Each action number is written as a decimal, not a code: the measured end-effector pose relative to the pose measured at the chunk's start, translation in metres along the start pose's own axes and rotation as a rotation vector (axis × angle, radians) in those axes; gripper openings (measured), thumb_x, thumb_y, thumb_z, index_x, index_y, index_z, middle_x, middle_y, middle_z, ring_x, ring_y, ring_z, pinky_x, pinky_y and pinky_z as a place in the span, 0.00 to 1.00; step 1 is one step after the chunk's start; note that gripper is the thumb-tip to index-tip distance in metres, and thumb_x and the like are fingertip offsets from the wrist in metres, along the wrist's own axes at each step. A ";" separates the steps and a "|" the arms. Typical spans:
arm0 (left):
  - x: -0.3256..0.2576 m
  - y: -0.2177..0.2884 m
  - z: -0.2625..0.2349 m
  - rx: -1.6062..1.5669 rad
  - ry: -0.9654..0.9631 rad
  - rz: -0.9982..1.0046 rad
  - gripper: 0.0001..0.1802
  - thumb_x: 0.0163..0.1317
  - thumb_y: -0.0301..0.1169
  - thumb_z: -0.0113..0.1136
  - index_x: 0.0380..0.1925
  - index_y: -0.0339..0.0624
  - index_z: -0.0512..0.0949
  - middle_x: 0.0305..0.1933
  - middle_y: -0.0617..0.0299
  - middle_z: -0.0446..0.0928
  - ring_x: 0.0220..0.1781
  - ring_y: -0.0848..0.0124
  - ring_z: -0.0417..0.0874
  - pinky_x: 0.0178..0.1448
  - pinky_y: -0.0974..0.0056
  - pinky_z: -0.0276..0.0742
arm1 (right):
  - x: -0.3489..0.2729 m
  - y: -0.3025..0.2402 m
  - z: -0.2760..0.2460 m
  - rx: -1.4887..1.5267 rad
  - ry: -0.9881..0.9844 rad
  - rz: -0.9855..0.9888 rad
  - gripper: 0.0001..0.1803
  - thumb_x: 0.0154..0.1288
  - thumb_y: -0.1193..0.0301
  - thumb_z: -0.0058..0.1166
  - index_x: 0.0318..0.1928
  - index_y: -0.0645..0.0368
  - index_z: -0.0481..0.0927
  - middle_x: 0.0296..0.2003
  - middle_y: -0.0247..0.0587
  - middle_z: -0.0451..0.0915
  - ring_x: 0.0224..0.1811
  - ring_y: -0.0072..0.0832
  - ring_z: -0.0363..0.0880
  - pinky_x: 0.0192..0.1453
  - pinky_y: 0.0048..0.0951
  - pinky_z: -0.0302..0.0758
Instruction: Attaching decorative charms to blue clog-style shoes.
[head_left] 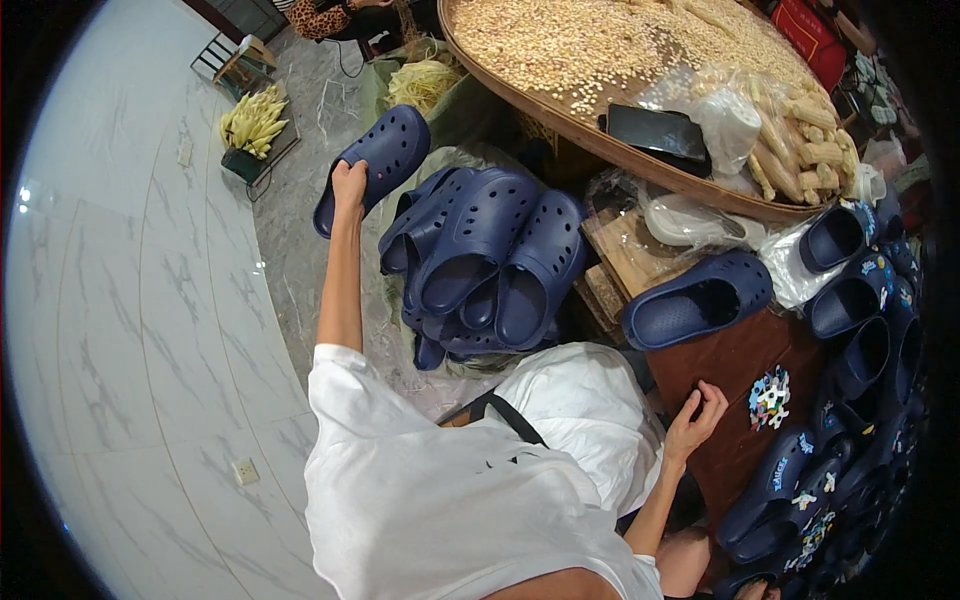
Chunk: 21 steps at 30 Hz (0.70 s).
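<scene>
My left hand (pixel 349 186) is stretched out to the far left, its fingers wrapped round the side of a navy clog (pixel 392 150) with round holes in the upper. Right beside it, a heap of navy clogs (pixel 478 215) lies on clear plastic. Over a brown board (pixel 705 440), my right hand (pixel 697 420) is held with loosely bent fingers apart, and I see nothing in it. Another navy clog (pixel 700 300) lies beyond that hand, at the board's far edge. To the hand's right is a small pile of colourful shoe charms (pixel 769 398).
Several navy clogs, some with charms (pixel 790 480), crowd the right side. A wide round tray (pixel 560 112) of corn kernels stands at the back, bearing a black phone (pixel 655 133) and corncobs (pixel 815 150). Corn ears (pixel 253 122) sit by the tiled wall. Another person (pixel 340 18) is at the top.
</scene>
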<state>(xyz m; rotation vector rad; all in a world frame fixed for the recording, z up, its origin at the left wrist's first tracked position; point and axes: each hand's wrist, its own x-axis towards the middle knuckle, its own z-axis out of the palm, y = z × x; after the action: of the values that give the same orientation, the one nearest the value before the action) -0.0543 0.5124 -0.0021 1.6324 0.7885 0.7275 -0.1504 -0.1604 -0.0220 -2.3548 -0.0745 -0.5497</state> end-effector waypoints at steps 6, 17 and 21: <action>0.088 -0.110 -0.009 0.269 0.135 -0.104 0.20 0.56 0.32 0.59 0.46 0.32 0.81 0.44 0.49 0.84 0.44 0.59 0.85 0.52 0.60 0.76 | 0.002 -0.002 0.005 0.001 -0.024 -0.013 0.09 0.71 0.75 0.49 0.46 0.65 0.78 0.46 0.49 0.74 0.50 0.44 0.74 0.56 0.41 0.70; 0.114 -0.098 0.060 0.748 0.021 -0.060 0.18 0.56 0.40 0.61 0.40 0.37 0.83 0.41 0.46 0.84 0.48 0.54 0.85 0.55 0.56 0.77 | 0.002 -0.004 0.011 -0.092 -0.032 0.010 0.08 0.70 0.76 0.49 0.44 0.65 0.79 0.45 0.49 0.72 0.50 0.43 0.74 0.55 0.41 0.70; 0.125 -0.124 0.082 0.808 -0.057 -0.195 0.24 0.51 0.46 0.66 0.41 0.40 0.84 0.45 0.45 0.84 0.51 0.53 0.84 0.56 0.56 0.76 | 0.002 -0.006 0.012 -0.136 -0.024 0.018 0.08 0.70 0.76 0.49 0.44 0.65 0.79 0.45 0.49 0.72 0.49 0.42 0.74 0.55 0.41 0.70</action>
<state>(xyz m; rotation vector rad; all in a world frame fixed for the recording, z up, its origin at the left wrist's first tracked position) 0.0703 0.5851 -0.1321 2.2268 1.2796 0.2109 -0.1453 -0.1479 -0.0257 -2.4919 -0.0276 -0.5332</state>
